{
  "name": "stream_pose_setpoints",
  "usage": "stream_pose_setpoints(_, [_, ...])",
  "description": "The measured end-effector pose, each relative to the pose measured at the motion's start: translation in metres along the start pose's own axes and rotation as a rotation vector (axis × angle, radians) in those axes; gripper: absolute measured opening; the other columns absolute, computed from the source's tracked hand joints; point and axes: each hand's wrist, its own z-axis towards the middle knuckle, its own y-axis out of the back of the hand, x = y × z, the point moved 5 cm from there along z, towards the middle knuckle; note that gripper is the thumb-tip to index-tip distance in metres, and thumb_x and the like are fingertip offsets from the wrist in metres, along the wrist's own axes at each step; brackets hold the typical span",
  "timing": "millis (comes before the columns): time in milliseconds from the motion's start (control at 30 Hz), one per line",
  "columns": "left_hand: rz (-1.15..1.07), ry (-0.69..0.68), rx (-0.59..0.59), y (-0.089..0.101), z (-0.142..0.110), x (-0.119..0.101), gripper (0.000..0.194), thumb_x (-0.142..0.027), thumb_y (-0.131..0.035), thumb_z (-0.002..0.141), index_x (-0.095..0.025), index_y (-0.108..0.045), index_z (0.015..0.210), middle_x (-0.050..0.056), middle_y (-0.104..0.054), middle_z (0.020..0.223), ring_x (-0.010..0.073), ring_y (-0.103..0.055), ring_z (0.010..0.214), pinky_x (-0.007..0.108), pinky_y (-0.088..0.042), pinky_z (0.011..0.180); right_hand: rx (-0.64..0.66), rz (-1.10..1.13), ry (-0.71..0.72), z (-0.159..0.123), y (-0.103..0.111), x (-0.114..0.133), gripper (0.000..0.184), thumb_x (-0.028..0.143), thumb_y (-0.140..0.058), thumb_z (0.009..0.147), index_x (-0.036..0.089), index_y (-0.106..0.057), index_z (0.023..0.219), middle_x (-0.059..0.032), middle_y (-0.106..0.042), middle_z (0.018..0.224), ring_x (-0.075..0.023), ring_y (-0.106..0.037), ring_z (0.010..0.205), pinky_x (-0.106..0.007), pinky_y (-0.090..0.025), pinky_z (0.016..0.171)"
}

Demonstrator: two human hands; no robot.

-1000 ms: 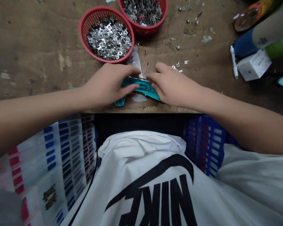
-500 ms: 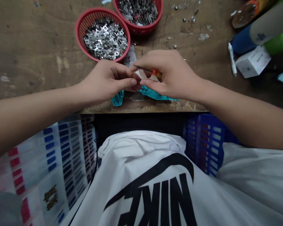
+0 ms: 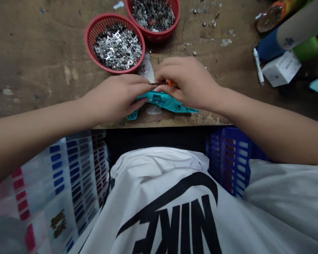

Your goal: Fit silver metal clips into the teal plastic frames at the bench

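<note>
From the head camera, I see a teal plastic part (image 3: 165, 100) on a wooden table (image 3: 42, 63), its left end under the fingers of my left hand (image 3: 113, 97), which are curled around it. My right hand (image 3: 184, 81) is above the part, closed around an orange-handled tool (image 3: 170, 83), its thin shaft pointing left. Just beyond my left hand stands a red basket (image 3: 88, 41) filled with small metal pieces (image 3: 118, 47).

A white pen (image 3: 258, 66) lies just beside a white box (image 3: 282, 69).
</note>
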Motion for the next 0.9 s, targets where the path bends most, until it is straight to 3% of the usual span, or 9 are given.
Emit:
stream_pose_setpoints(100, [0.153, -0.129, 0.08, -0.018, -0.005, 0.006, 0.042, -0.042, -0.063, 0.122, -0.025, -0.091, 0.148, 0.015, -0.085, 0.165, 0.0433, -0.08, 0.156, 0.068, -0.066, 0.139, 0.058, -0.025, -0.035, 0.004, -0.003, -0.007, 0.033, 0.027, -0.059, 0.123, 0.028, -0.087, 0.142, -0.0122, -0.086, 0.141, -0.0322, -0.076, 0.13, -0.044, -0.056, 0.107])
stream_pose_setpoints(233, [0.188, -0.161, 0.151, -0.035, -0.006, 0.01, 0.047, -0.035, -0.05, 0.126, -0.022, -0.092, 0.144, 0.017, -0.083, 0.171, 0.0406, -0.082, 0.152, 0.063, -0.072, 0.13, 0.134, 0.007, 0.036, 0.007, -0.026, -0.017, 0.035, 0.027, -0.061, 0.118, 0.025, -0.089, 0.138, -0.0133, -0.087, 0.14, -0.0328, -0.076, 0.129, -0.045, -0.056, 0.106])
stream_pose_setpoints(467, [0.091, -0.183, 0.112, -0.035, -0.002, 0.018, 0.044, -0.038, -0.059, 0.122, -0.029, -0.096, 0.142, 0.011, -0.088, 0.164, 0.0397, -0.085, 0.148, 0.061, -0.073, 0.127, 0.107, -0.019, 0.118, 0.01, -0.061, -0.03, 0.058, 0.057, -0.05, 0.118, 0.025, -0.096, 0.133, -0.0095, -0.09, 0.135, -0.0266, -0.074, 0.121, -0.043, -0.055, 0.093])
stream_pose_setpoints(533, [0.042, -0.171, 0.071, -0.037, -0.002, 0.023, 0.038, -0.035, -0.065, 0.119, -0.032, -0.098, 0.138, 0.009, -0.09, 0.157, 0.0385, -0.085, 0.149, 0.058, -0.071, 0.13, 0.106, -0.031, 0.13, 0.009, -0.06, -0.026, 0.062, 0.056, -0.046, 0.12, 0.023, -0.096, 0.135, -0.0099, -0.089, 0.135, -0.0261, -0.076, 0.121, -0.042, -0.055, 0.093])
stream_pose_setpoints(633, [0.018, -0.165, 0.049, -0.042, -0.003, 0.028, 0.036, -0.035, -0.066, 0.118, -0.035, -0.097, 0.136, 0.008, -0.092, 0.148, 0.0371, -0.086, 0.148, 0.055, -0.071, 0.129, 0.114, -0.086, 0.106, 0.007, -0.053, -0.017, 0.055, 0.047, -0.049, 0.12, 0.023, -0.096, 0.136, -0.0102, -0.09, 0.137, -0.0275, -0.081, 0.121, -0.042, -0.057, 0.092])
stream_pose_setpoints(733, [0.019, -0.164, 0.063, -0.043, -0.003, 0.029, 0.038, -0.036, -0.065, 0.119, -0.037, -0.097, 0.14, 0.009, -0.093, 0.144, 0.0373, -0.086, 0.146, 0.056, -0.071, 0.129, 0.158, -0.157, 0.07, 0.004, -0.044, -0.005, 0.05, 0.038, -0.051, 0.12, 0.026, -0.096, 0.137, -0.0096, -0.091, 0.142, -0.03, -0.082, 0.121, -0.044, -0.059, 0.093])
stream_pose_setpoints(900, [0.028, -0.171, 0.078, -0.035, -0.001, 0.023, 0.04, -0.035, -0.064, 0.117, -0.035, -0.096, 0.142, 0.008, -0.093, 0.14, 0.0375, -0.085, 0.147, 0.059, -0.071, 0.129, 0.202, -0.257, 0.132, -0.001, -0.034, 0.01, 0.049, 0.029, -0.051, 0.121, 0.028, -0.094, 0.145, -0.0102, -0.091, 0.15, -0.0303, -0.082, 0.113, -0.047, -0.059, 0.089])
